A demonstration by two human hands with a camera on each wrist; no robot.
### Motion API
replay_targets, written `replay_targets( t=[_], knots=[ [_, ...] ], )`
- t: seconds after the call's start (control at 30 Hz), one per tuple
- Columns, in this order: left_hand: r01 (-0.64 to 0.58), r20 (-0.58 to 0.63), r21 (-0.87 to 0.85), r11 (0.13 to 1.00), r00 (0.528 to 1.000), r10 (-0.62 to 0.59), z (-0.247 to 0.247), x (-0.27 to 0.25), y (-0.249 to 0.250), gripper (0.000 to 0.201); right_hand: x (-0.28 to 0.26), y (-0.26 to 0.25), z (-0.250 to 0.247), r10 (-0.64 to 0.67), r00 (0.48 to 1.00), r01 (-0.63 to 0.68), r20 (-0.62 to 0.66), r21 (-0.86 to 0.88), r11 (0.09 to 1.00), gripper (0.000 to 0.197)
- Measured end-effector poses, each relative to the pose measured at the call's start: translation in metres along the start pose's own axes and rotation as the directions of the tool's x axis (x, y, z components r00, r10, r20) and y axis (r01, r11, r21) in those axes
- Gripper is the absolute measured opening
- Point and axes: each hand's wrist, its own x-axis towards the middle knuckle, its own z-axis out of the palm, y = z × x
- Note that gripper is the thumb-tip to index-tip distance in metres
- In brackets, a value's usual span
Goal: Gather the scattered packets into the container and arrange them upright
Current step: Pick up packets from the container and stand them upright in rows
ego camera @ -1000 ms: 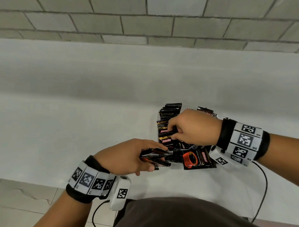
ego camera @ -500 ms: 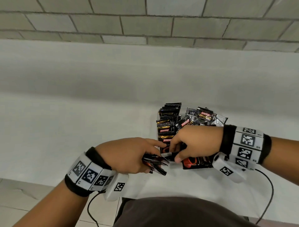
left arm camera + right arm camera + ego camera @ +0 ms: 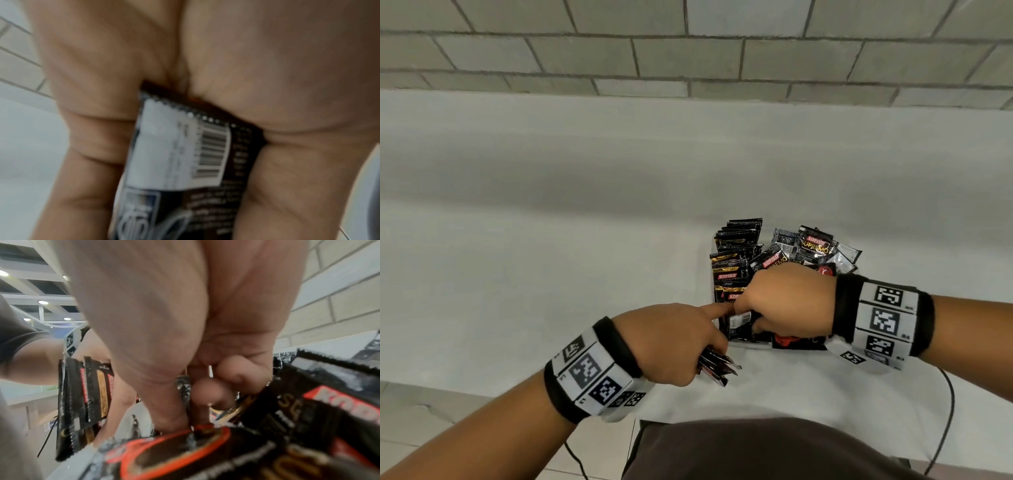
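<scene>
- Left hand (image 3: 671, 342) clutches a sheaf of Kopiko sachets (image 3: 717, 368), forefinger pointing to 2 o'clock
- Right hand (image 3: 787, 301) pinches one sachet (image 3: 739, 322) over the white worktop (image 3: 551, 274)

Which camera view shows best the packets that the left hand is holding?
The left wrist view: the held packet fills the frame between the left hand's fingers, with its barcode label visible, though blurred. The head view shows only packet ends sticking out below the left hand. The right wrist view shows them edge-on, at its left.
</scene>
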Motion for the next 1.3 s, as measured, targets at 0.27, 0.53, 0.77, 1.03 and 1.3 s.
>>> replay_targets(
  t=[0.27, 0.53, 0.77, 1.03, 1.3],
  knots=[
    [-0.087, 0.006, 0.039, 0.995, 0.996, 0.086, 0.010, 0.006, 0.013, 0.035, -0.015, 0.006, 0.001, -0.010, 0.998, 0.017, -0.067, 0.106, 0.994, 0.022],
    [-0.083, -0.020, -0.003, 0.997, 0.996, 0.083, 0.015, 0.019, 0.017, 0.016, -0.028, 0.008, -0.006, -0.033, 0.982, 0.071, -0.187, 0.202, 0.977, 0.025],
    [-0.117, -0.062, -0.041, 0.992, 0.992, 0.114, 0.020, 0.019, 0.016, 0.026, -0.038, 0.026, -0.008, 0.135, 0.926, 0.027, -0.353, 0.418, 0.908, 0.016],
    [-0.152, -0.094, -0.084, 0.985, 0.985, 0.144, 0.024, 0.028, 0.010, 0.028, -0.059, 0.037, -0.026, 0.382, 0.791, 0.068, -0.478, 0.689, 0.722, 0.014],
    [-0.147, -0.085, -0.089, 0.985, 0.987, 0.140, 0.021, 0.024, 0.010, 0.029, -0.084, 0.075, -0.028, 0.547, 0.734, -0.072, -0.403, 0.754, 0.653, 0.033]
  ],
)
